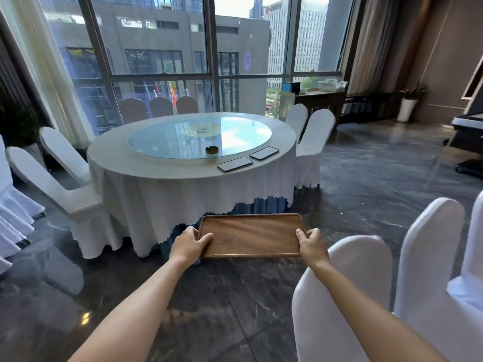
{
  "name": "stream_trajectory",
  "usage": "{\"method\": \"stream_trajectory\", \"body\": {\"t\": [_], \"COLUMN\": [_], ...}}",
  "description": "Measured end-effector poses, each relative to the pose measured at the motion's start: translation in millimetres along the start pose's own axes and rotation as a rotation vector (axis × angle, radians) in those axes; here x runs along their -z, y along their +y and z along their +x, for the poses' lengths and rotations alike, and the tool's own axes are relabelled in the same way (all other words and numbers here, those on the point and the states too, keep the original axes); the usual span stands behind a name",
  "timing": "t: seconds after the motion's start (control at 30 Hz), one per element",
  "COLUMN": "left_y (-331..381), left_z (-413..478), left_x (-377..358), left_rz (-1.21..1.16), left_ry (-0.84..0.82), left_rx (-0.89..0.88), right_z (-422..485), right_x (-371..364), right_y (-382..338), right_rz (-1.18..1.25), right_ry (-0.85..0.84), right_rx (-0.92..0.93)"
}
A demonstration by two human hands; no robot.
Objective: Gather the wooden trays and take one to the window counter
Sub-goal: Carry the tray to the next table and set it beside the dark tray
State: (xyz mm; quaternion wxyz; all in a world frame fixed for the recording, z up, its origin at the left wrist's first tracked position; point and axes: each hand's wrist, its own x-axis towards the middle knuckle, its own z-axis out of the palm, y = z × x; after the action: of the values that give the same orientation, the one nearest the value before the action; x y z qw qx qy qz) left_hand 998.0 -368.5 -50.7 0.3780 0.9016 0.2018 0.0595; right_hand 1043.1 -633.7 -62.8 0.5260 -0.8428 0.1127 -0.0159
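I hold a rectangular wooden tray (251, 235) level in front of me, above the dark marble floor. My left hand (189, 245) grips its left short edge, thumb on top. My right hand (312, 245) grips its right short edge the same way. The tray is bare. The window counter (320, 96), a dark wooden sideboard, stands far off at the back right under the glass wall.
A round table (146, 158) with white cloth and glass turntable stands ahead, carrying two phones (235, 163) and an ashtray (211, 150). White-covered chairs (342, 296) ring it and crowd my right and left. Open floor (386, 184) runs right of the table toward the counter.
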Motion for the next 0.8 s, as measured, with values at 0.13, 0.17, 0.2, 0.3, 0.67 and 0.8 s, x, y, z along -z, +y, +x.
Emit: {"method": "stream_trajectory", "body": {"t": [0.13, 0.17, 0.2, 0.3, 0.67, 0.8], "left_y": [-9.3, -10.8, -11.6, -11.1, 9.7, 15.0], "left_z": [76.8, 98.3, 119.8, 188.8, 402.2, 462.1], "left_x": [-5.9, -6.5, -6.2, -0.6, -19.0, -55.1], "left_rz": [0.042, 0.054, 0.065, 0.073, 0.029, 0.025], "left_ry": [-0.015, -0.021, -0.029, -0.051, -0.152, -0.177], "left_rx": [-0.006, -0.012, -0.022, -0.034, -0.035, 0.025], "right_z": [56.2, 71.9, 87.5, 135.0, 305.3, 382.3], "right_x": [-46.2, -58.7, -70.9, -105.7, -177.1, -194.5], "right_y": [-14.4, -20.0, -26.4, -50.1, -111.6, -106.4], "right_rz": [-0.001, -0.003, -0.002, -0.013, -0.1, -0.134], "right_ry": [0.041, 0.053, 0.061, 0.062, 0.092, 0.041], "right_rx": [-0.007, -0.011, -0.017, -0.031, -0.038, -0.045]}}
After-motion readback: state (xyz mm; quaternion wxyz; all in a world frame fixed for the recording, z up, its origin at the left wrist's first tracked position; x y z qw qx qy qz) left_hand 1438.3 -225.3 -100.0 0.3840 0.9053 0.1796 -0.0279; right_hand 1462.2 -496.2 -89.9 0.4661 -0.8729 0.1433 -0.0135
